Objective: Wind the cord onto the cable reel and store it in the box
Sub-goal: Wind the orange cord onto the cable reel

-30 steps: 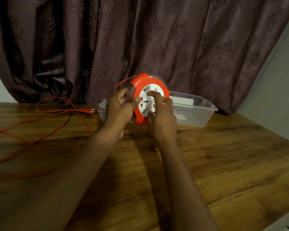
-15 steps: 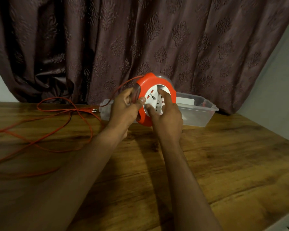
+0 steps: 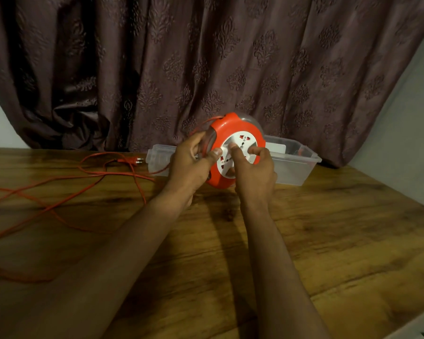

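An orange cable reel (image 3: 233,128) with a white socket face is held upright above the table. My left hand (image 3: 192,162) grips its left rim, thumb on the white face. My right hand (image 3: 252,172) has its fingers curled on the white centre disc. The orange cord (image 3: 66,189) runs from the reel's left side and lies in loose loops across the left of the table, its plug (image 3: 130,160) near the box. A clear plastic box (image 3: 291,165) stands behind the reel against the curtain.
A wooden table (image 3: 328,241) spreads below, with its right edge near a pale wall. A dark patterned curtain (image 3: 206,57) hangs along the back. Something small lies inside the box at its right end.
The white disc has turned under my right hand's fingers, which shifted round its face. The reel sits slightly further right, and the cord loops on the table have moved a little.
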